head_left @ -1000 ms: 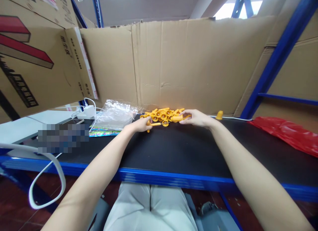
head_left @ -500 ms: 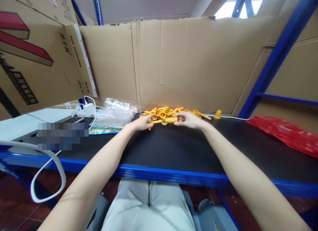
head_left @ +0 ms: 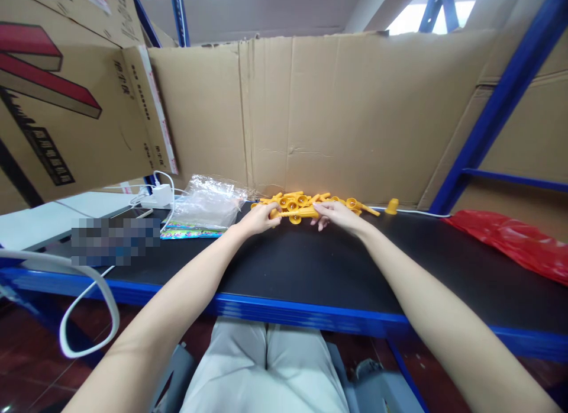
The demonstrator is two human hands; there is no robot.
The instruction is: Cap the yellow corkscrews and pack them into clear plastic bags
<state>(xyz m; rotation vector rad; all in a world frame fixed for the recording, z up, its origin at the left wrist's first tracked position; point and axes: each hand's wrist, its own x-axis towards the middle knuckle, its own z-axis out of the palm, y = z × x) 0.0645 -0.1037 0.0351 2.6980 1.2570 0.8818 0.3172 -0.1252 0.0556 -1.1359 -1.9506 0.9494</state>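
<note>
A heap of small yellow plastic parts (head_left: 306, 200) lies at the back of the black bench top (head_left: 310, 265), against a cardboard wall. My left hand (head_left: 257, 218) pinches the left end of a long yellow part (head_left: 295, 213), held level just in front of the heap. My right hand (head_left: 335, 214) grips the same part's right end, fingers curled round it. The two hands almost meet over the part. One yellow cap (head_left: 391, 206) stands alone to the right of the heap.
A crumpled clear plastic bag (head_left: 206, 201) lies left of the heap on a colourful printed card. A white charger and cable (head_left: 157, 195) sit further left. A red plastic bag (head_left: 510, 241) lies at the right. Cardboard boxes (head_left: 53, 93) overhang the left.
My right hand moved left from the heap's right side with a yellow piece and met my left hand; the pieces now line up as one long part held between both hands.
</note>
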